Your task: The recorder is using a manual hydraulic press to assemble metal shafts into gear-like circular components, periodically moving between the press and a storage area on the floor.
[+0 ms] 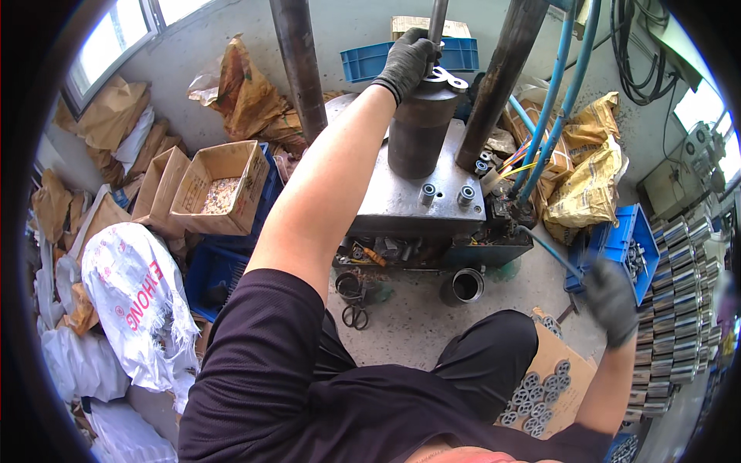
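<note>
Black-gloved left hand point(407, 60) rests on top of a dark steel cylinder point(419, 131) on the press bed point(401, 201), fingers curled around a thin upright rod point(437, 19), touching a flat metal plate point(446, 77) on the cylinder's top. Right hand point(611, 299), gloved and blurred, hangs near a blue bin point(629, 239) of parts; cannot tell its grip. Cardboard box point(559, 363) of round parts sits below.

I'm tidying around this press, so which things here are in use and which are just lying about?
In use:
left hand on flat metal part
dark steel cylinder
right hand near blue bin

Lying about:
scissors
metal sleeve
open cardboard box
white sack
</note>
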`<state>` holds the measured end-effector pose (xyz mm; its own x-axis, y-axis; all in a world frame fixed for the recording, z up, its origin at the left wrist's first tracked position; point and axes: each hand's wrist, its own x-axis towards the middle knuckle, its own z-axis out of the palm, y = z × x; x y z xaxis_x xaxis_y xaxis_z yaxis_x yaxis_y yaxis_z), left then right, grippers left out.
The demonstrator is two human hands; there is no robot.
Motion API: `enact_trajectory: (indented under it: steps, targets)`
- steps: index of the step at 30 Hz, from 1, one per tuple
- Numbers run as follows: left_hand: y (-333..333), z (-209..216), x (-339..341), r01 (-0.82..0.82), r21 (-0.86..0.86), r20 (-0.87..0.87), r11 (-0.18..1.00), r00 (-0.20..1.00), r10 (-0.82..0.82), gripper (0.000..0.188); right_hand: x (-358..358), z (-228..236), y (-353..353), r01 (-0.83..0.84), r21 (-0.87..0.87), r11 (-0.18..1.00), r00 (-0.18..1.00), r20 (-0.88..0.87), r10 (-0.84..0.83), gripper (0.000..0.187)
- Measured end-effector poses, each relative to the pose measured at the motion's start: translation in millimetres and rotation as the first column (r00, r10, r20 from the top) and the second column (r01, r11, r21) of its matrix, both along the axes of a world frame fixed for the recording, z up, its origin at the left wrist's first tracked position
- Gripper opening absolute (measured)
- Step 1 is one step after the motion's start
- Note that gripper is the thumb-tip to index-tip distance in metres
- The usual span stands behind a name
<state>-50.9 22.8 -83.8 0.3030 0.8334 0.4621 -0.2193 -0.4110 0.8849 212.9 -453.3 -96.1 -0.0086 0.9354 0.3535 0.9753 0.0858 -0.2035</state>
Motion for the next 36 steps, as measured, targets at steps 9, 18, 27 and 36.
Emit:
enact_trajectory:
  steps: [9,18,27,36]
  targets:
    - [2,1,9,0.11,-0.037,0.179,0.993,0.978,-0.102,0.03,-38,-56,-65,0.115,-0.562,0.819,0.992,0.025,-0.123,0.023]
    - [-2,2,5,0.061,-0.015,0.082,0.998,0.995,-0.06,0.035,-33,-20,-39,0.113,-0.32,0.941,0.982,-0.11,-0.155,0.03]
    - [-2,4,6,0.07,-0.005,0.034,0.998,0.997,-0.069,0.032,-32,-57,-63,0.099,-0.505,0.857,0.995,0.021,-0.102,0.016]
    - [12,-3,8,-0.042,0.063,-0.059,0.997,0.997,0.046,0.031,-32,-41,-49,0.078,-0.466,0.882,0.995,-0.018,-0.098,0.023]
